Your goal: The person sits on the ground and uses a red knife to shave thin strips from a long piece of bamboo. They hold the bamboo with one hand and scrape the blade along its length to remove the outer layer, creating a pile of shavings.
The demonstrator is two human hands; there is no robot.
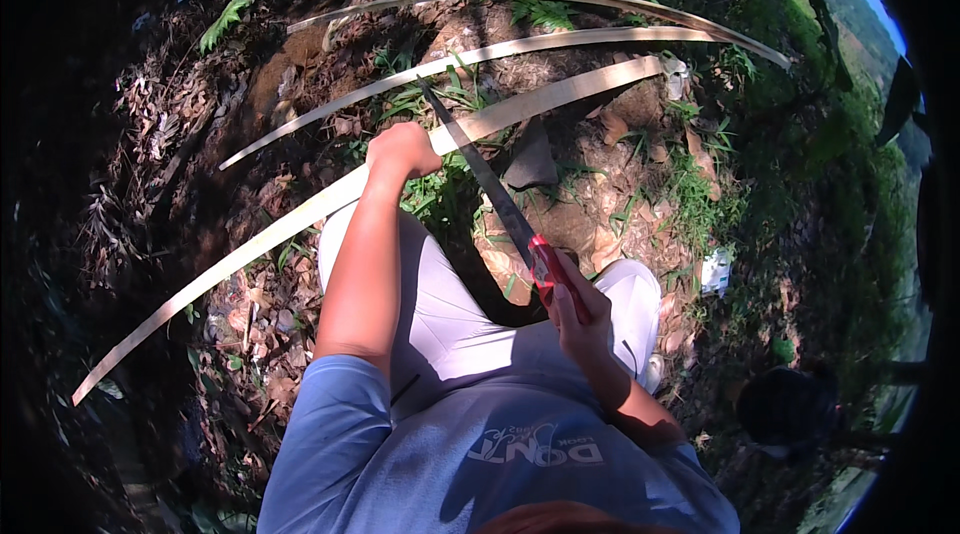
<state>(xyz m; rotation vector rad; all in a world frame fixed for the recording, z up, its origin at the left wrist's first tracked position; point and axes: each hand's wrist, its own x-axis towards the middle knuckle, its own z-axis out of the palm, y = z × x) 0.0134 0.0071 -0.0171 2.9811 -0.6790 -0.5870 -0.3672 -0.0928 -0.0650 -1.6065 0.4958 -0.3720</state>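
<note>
A long, pale wooden strip (560, 95) lies slantwise in front of me, its near end reaching far to the left. My left hand (402, 150) is closed around it near the middle, above my left knee. In my right hand (580, 309) is the red handle of a hand saw (492, 186), held over my lap. The saw's dark blade points away and to the left, crossing the strip just right of my left hand. Whether the teeth touch the wood cannot be told.
Beyond lie two more pale strips, a middle one (480, 55) and a far one (600, 0), meeting at the right. A dark flat stone (532, 158) sits beside the blade. Rightward are a white packet (716, 272) and a dark rounded object (785, 404). Leaf litter and grass cover the ground.
</note>
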